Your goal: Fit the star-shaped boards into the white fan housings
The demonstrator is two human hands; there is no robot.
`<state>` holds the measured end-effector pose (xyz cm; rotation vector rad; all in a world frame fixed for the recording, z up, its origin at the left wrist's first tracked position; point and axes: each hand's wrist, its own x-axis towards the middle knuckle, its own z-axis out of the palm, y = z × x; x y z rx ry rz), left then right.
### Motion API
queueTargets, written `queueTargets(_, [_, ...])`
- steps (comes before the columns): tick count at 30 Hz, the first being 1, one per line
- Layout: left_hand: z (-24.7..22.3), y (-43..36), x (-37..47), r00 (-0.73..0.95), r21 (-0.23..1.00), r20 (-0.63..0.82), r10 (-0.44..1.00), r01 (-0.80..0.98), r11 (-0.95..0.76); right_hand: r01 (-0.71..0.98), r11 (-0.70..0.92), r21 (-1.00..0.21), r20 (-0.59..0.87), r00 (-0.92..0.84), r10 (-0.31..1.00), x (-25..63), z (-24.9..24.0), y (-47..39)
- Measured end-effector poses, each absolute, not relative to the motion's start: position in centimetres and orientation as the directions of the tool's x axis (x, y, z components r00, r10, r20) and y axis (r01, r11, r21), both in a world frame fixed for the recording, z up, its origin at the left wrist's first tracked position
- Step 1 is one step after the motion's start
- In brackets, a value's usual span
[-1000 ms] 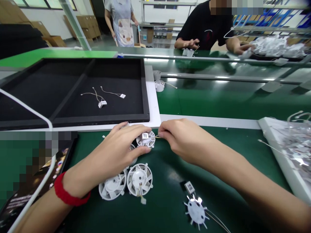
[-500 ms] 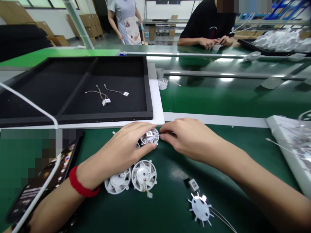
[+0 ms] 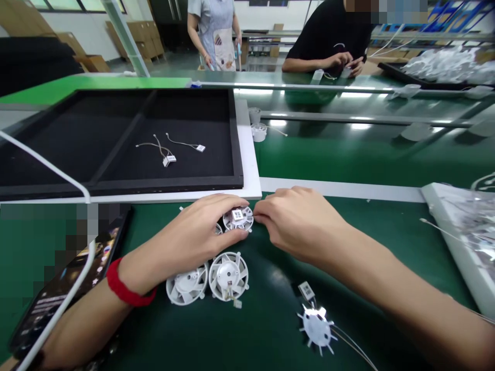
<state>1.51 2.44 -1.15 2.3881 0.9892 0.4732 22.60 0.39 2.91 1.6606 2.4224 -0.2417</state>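
My left hand [image 3: 204, 221] is closed around a small round white fan [image 3: 244, 224], thumb at the near side and fingers at the far side. A white connector block [image 3: 237, 214] with a printed code sits on top of that fan. At the fan's right edge, my right hand [image 3: 296, 216] is pinched; what lies between its fingertips is too small to tell. Close below my left hand are two more white fans, one [image 3: 229, 276] with a short lead and one [image 3: 187, 286] partly covered. Another fan peeks out behind the left thumb.
A silver spoked disc [image 3: 317, 326] with wires and a coded block [image 3: 306, 291] lies at the lower right. Beyond my hands is a black tray [image 3: 193, 183] holding several wired pieces. A phone [image 3: 69, 288] and white cable [image 3: 87, 257] are left, a white box [image 3: 444, 221] right. Two people stand opposite.
My right hand has turned slightly at the fan's edge, its fingers more curled. The left hand keeps its hold. Across the bench, one person has shifted right and the other's hands have moved.
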Motion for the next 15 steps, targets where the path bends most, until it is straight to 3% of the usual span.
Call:
queueTargets(10, [-1.3,2.8,1.0,0.752,0.496,0.143,0.643,0.508,-0.704,0.919,0.367,-0.147,-0.306,-0.395,0.866,23.4,2.7,0.9])
queueTargets(15, [-1.1,2.6,0.9,0.786,0.307,0.282,0.551,0.47,-0.828,0.915,0.347,-0.204,-0.289,-0.395,0.872,24.3,3.1,1.1])
